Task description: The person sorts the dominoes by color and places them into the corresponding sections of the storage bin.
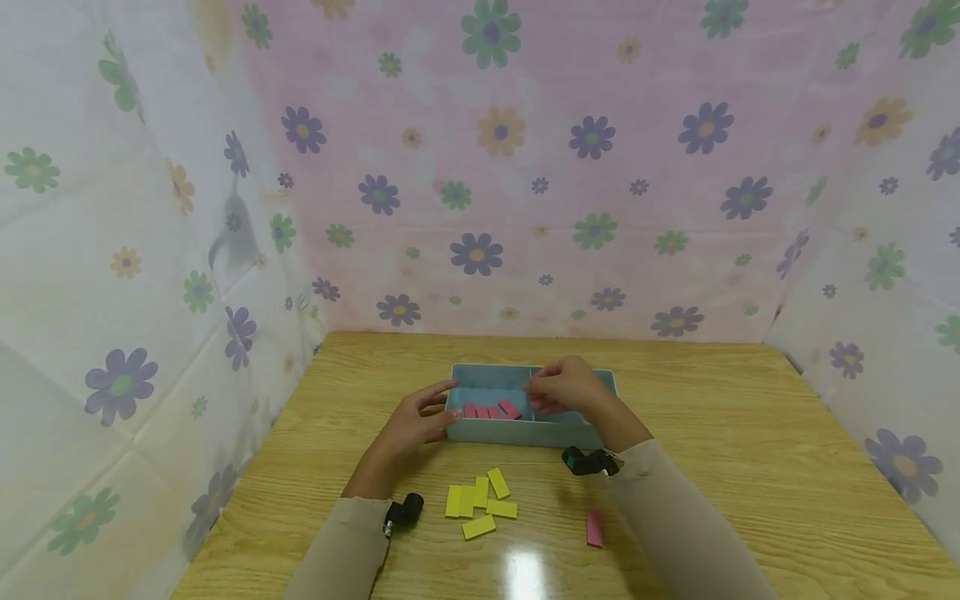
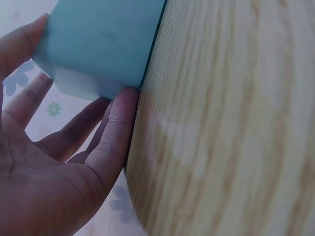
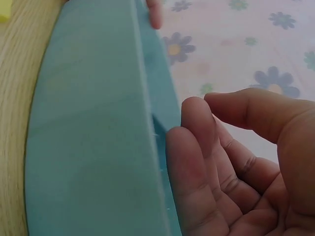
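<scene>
Wood-grained desk (image 1: 697, 417), glossy and yellow-brown. Carries a blue box (image 1: 495, 431), set crosswise toward the back; nearer, six flat yellow tiles (image 1: 481, 492) grouped together, two side by side, others at angles; to their right, well apart, one pink tile (image 1: 594, 528).

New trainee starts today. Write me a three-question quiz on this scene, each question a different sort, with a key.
1. Count: how many yellow tiles lie on the table?
2. True or false: the left hand touches the left end of the box.
3. Choose: the pink tile on the table lies (a) left of the yellow tiles, (b) right of them, (c) between them.

Key: 1. Six. 2. True. 3. b.
</scene>
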The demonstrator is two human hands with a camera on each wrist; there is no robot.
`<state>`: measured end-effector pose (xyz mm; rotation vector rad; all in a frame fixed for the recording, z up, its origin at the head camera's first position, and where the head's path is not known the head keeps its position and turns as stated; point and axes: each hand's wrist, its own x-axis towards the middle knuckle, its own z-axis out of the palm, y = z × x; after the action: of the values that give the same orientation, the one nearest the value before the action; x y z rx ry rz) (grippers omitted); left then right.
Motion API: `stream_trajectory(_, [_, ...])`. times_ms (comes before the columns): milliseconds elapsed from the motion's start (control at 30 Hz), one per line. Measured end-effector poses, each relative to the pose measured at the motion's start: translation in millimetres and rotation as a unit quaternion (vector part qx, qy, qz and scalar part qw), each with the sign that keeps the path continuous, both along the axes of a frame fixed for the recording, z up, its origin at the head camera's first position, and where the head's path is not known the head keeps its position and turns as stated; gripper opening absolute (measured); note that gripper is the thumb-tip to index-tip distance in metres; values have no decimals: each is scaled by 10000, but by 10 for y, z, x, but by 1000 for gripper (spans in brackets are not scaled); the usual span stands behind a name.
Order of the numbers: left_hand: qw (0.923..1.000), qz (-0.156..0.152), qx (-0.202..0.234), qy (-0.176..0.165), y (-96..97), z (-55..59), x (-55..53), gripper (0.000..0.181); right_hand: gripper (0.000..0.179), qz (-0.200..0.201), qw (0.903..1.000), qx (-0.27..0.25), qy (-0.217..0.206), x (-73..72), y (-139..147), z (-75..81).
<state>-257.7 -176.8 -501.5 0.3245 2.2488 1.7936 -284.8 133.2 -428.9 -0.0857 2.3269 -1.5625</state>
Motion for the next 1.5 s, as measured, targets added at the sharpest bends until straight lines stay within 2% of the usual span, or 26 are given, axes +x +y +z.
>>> stream_trajectory(267, [10000, 36, -9, 12, 9, 18, 15, 67, 31, 59, 9999, -103, 37, 70, 125, 40])
stream_trajectory(533, [10000, 62, 16, -26, 8, 17, 13, 66, 31, 119, 9998, -135, 51, 200, 255, 52])
stream_trajectory(933, [10000, -12, 62, 0, 4, 29, 14, 66, 38, 64, 9998, -68, 180, 389, 443, -37])
stream_trajectory(1233, [10000, 48, -28, -51, -4, 49, 28, 66, 31, 144, 9991, 78, 393, 612, 569, -90])
stream_trajectory(1500, [9999, 47, -16, -106, 13, 42, 15, 66, 35, 440, 9981, 163, 397, 750, 731, -147])
